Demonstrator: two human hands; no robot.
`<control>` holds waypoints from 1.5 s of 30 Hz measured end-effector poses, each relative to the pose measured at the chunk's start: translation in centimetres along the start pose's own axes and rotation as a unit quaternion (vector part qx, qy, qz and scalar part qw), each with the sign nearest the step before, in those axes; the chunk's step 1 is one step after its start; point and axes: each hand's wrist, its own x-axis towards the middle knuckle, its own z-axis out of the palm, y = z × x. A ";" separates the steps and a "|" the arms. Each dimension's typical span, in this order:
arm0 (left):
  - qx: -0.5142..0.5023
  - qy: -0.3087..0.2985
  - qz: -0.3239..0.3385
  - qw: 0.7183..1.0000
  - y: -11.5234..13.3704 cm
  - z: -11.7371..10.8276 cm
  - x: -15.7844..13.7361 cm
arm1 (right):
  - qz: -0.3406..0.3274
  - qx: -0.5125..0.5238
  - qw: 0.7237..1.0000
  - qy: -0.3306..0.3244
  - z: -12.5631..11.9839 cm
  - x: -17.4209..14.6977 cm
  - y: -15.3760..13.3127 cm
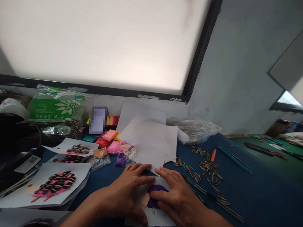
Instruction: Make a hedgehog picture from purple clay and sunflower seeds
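A small white paper [151, 217] lies at the front of the table with a flat purple clay shape [159, 193] on it. Against the purple's left side sits a beige clay patch [144, 199], and short pencil lines show below. My left hand [132, 186] rests on the paper's left side, fingers spread, holding nothing. Over the right part of the purple clay lies my right hand [175, 192], its fingers apart and a fingertip pressing near where purple and beige meet. Part of the purple shape is hidden under that hand.
Finished seed-and-clay pictures [55, 183] lie at left. Behind are clay packets [110, 135], a purple clay bag [121, 160], white sheets [149, 138] and a green seed bag [56, 107]. Loose sunflower seeds [210, 167], pens [213, 197] and blue tweezers [234, 157] lie at right.
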 end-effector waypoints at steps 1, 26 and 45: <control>0.000 0.001 0.001 1.000 0.0 0.0 0.0 | 0.001 0.003 1.000 0.000 0.0 0.0 0.0; 0.014 -0.011 -0.006 1.000 -0.5 0.0 0.3 | 0.021 0.046 0.999 -0.021 -0.6 0.7 -0.5; 0.001 0.010 0.023 1.000 -0.8 0.2 0.4 | 0.023 0.042 0.998 -0.037 -1.1 1.2 -0.3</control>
